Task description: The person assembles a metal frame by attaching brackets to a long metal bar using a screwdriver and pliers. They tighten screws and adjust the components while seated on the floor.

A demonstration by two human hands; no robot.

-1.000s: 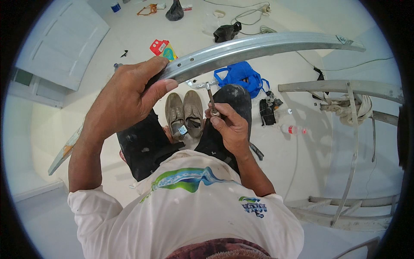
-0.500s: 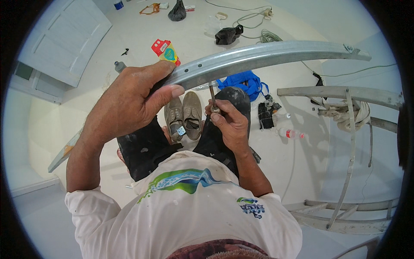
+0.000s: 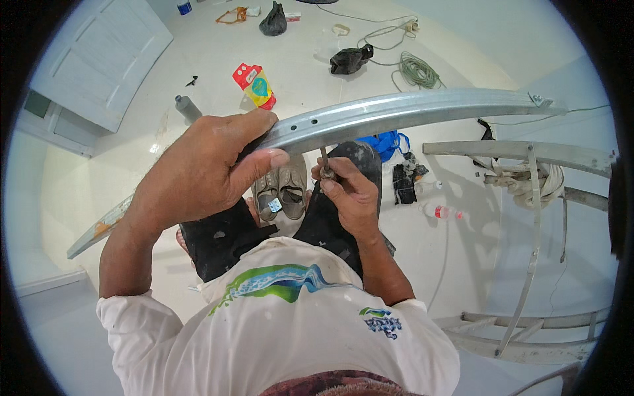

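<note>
A long galvanized metal channel (image 3: 396, 112) with two round holes runs across in front of me, bowed by the lens. My left hand (image 3: 205, 158) is closed around it, thumb on the near side and fingers over the far side. Below the channel, my right hand (image 3: 350, 195) pinches a thin metal rod (image 3: 325, 157) with a wider, nut-like part at the fingertips. The rod points up, and its top end meets the channel's underside or passes behind it; I cannot tell which. Under the channel, between my knees, sits a pair of worn shoes (image 3: 290, 191).
At right stands a metal ladder (image 3: 533, 218) with cloth draped on it. Around the floor lie a blue bag (image 3: 386, 144), a plastic bottle (image 3: 441, 212), a red-yellow packet (image 3: 254, 86), a grey bottle (image 3: 187, 107), black plastic bags (image 3: 350, 59) and coiled cable (image 3: 419, 71).
The channel's right part has come down in view, nearer to me, uncovering more of the packet and the cable coil. My right hand and the rod have shifted slightly left and down.
</note>
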